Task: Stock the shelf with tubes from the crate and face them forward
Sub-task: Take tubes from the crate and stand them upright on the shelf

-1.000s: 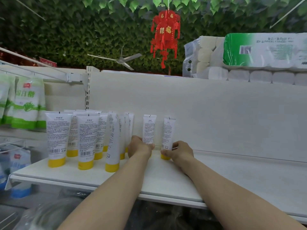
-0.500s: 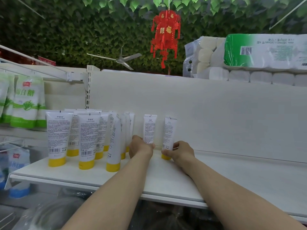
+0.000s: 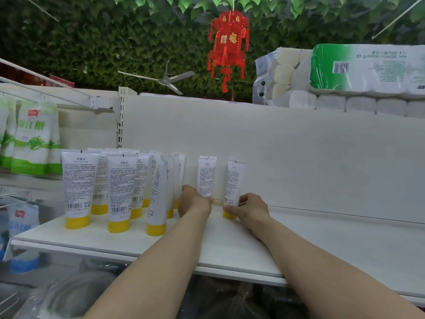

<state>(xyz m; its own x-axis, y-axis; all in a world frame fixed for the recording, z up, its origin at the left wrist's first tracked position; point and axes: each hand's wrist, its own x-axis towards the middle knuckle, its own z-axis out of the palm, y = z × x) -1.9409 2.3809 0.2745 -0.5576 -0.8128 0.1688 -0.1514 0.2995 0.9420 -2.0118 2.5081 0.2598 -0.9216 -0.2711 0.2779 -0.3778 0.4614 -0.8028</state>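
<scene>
**A:** Hands: where are they, and what is each grip doing?

**B:** Both are at the far side of the shelf [image 3: 230, 247], close to the back panel [image 3: 310, 157]. The left hand [image 3: 194, 201] has its grip clamped round the foot of one white tube [image 3: 206, 176], with the cap hidden behind the fingers. The right hand [image 3: 249, 209] has thumb and fingers pinched on the low end of a second tube [image 3: 234, 180], just above its yellow cap. That cap is down on the board.

**A:** How do those two stand?

**B:** Roughly upright, with the small-print side toward the camera. They are apart, and a strip of bare board shows between them. Both are just in front of the back panel; I cannot tell whether they touch it.

**A:** Other stock?

**B:** A cluster of tubes [image 3: 79, 187] stands to the left on yellow caps, in rows running near to far. Its nearest ones sit near the front edge, with a margin of board before the lip. One in the near row, the edge-on tube [image 3: 157, 196], leans slightly. The left hand is just beside the cluster's right end.

**A:** Open room?

**B:** Bare board runs right from the right hand to the frame edge. A broad strip also lies between the hands and the front lip, crossed by both forearms. The far side is walled by the panel.

**A:** Surroundings?

**B:** Toilet roll packs [image 3: 368, 72] sit on top of the panel, far right. A red lantern [image 3: 227, 47] hangs above against a wall of leaves. Green-and-white bags [image 3: 34, 139] hang left of the slotted post. Below the lip it is too dim to name anything.
</scene>
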